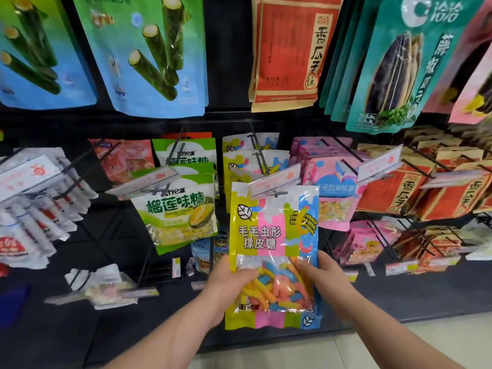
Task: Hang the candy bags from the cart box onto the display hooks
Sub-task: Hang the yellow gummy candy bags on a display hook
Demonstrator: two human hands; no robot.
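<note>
A colourful gummy candy bag, striped yellow, pink, green and blue with a clear window of worm-shaped sweets, hangs upright in front of the display. Its top hole sits at the tip of a black display hook, just under a white price tag. My left hand grips the bag's lower left edge, thumb on the front. My right hand grips its lower right edge. Matching candy bags hang further back on the same hook. The cart box is out of view.
Green durian candy bags hang on the hook to the left, pink bags to the right. Red sunflower seed bags fill the far right. White bags hang far left. Large seaweed snack bags hang above. Floor tiles show below.
</note>
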